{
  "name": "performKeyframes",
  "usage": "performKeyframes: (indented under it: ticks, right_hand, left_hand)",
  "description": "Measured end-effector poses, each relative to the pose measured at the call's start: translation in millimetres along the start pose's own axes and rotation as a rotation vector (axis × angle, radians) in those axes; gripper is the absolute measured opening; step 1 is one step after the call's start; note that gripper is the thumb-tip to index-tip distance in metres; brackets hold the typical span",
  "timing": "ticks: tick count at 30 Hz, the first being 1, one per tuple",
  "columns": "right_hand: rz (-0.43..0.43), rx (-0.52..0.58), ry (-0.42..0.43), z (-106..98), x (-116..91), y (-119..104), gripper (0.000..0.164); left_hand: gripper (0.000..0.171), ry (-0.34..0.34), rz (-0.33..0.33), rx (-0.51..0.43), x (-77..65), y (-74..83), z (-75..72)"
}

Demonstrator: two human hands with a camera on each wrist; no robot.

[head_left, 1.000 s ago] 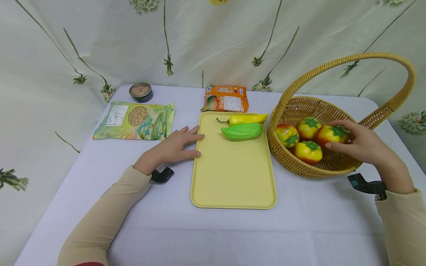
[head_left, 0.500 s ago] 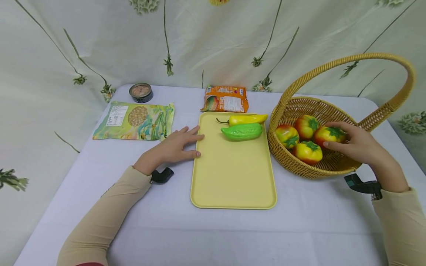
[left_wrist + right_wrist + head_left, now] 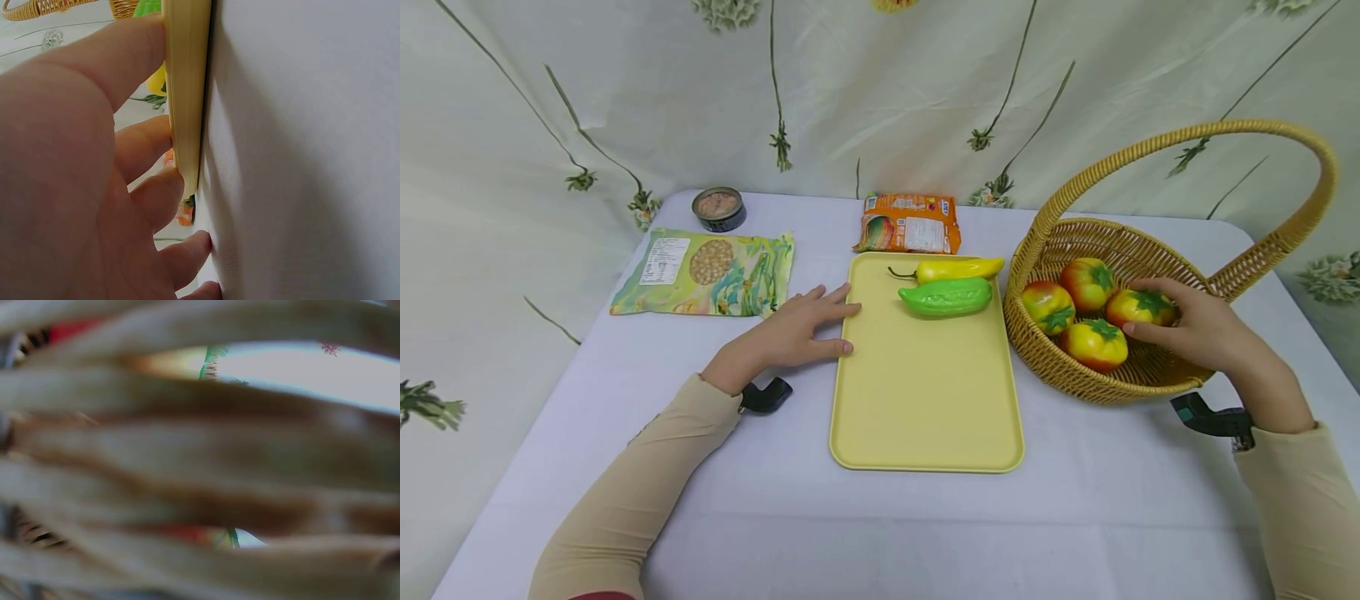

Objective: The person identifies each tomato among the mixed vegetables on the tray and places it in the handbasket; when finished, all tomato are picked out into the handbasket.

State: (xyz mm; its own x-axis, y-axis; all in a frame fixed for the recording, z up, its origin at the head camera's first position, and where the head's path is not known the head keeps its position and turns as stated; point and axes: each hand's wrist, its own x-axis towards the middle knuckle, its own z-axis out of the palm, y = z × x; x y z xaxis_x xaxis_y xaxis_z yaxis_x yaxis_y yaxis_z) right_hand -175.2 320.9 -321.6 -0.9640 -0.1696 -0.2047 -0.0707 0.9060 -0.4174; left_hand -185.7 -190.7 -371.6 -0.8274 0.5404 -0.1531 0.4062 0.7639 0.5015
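Observation:
In the head view my left hand (image 3: 801,327) rests at the left edge of a yellow tray (image 3: 925,392), fingers spread. The left wrist view shows its thumb and fingertips touching the tray's rim (image 3: 187,94). A green pepper (image 3: 946,297) and a yellow pepper (image 3: 958,268) lie at the tray's far end. My right hand (image 3: 1202,329) reaches into a wicker basket (image 3: 1075,382), its thumb and fingers around a red-and-yellow tomato (image 3: 1138,307). Beside it sit more tomatoes (image 3: 1094,345). Blurred basket weave (image 3: 200,450) covers most of the right wrist view.
The basket's tall handle (image 3: 1195,131) arches over its far side. An orange packet (image 3: 910,223) lies behind the tray. At the back left are a green bag (image 3: 703,273) and a small can (image 3: 718,208), on a white-covered table (image 3: 925,533).
My right hand and the tomato under it have shifted slightly left inside the basket. The tomato behind it has rolled, showing more red. My left hand stays put.

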Motion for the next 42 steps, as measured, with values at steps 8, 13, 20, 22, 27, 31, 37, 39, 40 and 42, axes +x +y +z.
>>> performKeyframes:
  ticks: [8,13,20,22,27,31,37,39,40,42]
  right_hand:
    - [0.009,-0.014,-0.010,1,1,0,0.071]
    - [0.008,-0.035,-0.014,2,1,0,0.070]
    - [0.005,-0.040,-0.024,3,2,0,0.070]
    - [0.008,-0.038,-0.027,3,2,0,0.070]
    - [0.011,-0.036,-0.027,3,3,0,0.071]
    - [0.016,-0.032,-0.031,1,2,-1,0.073]
    - [0.023,0.005,-0.038,-2,0,-3,0.075]
    - [0.016,0.015,-0.037,-3,0,-3,0.075]
    - [0.010,0.019,-0.034,-4,-1,-3,0.075]
    - [0.000,0.017,-0.024,-5,-2,-4,0.074]
  left_hand:
    - [0.066,0.003,0.003,0.012,-1.5,0.4,-0.7]
    - [0.066,0.002,0.003,0.013,-1.5,0.6,-0.7]
    - [0.066,0.002,-0.003,0.009,-2.1,1.3,-0.1]
    - [0.066,0.003,-0.003,0.007,-2.2,1.2,0.1]
    - [0.067,0.005,-0.004,0.005,-3.0,1.1,0.2]
    - [0.066,0.004,-0.005,0.011,-3.0,0.8,-0.1]
    - [0.067,-0.015,-0.014,0.021,-3.9,1.8,-3.4]
    - [0.067,-0.019,-0.014,0.032,-4.7,1.6,-5.7]
    - [0.067,-0.019,-0.015,0.035,-5.1,1.5,-7.2]
    - [0.067,-0.008,-0.013,0.039,-6.0,1.4,-11.2]
